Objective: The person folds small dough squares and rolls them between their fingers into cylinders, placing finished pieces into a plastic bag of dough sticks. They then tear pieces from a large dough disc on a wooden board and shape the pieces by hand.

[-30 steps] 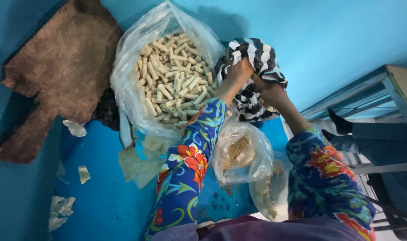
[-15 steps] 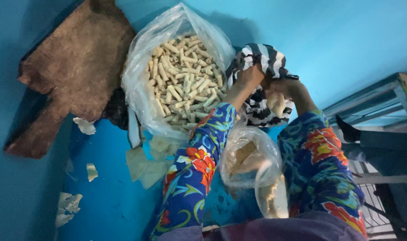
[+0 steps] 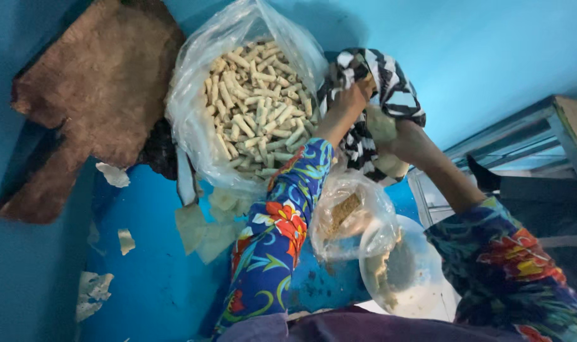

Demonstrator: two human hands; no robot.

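Your left hand [image 3: 347, 104] pinches the striped cloth [image 3: 390, 79] just right of the big bag of rolls [image 3: 257, 114]; your right hand [image 3: 407, 140] grips a pale wrapper [image 3: 381, 123] against that cloth.

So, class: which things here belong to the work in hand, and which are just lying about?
In use:
left hand
right hand
pale wrapper
striped cloth
bag of rolls
small bag
bowl

Lying about:
brown mat
paper scraps
metal frame

Pale, perhaps doughy sheet [image 3: 381, 124] against striped cloth [image 3: 390, 82]
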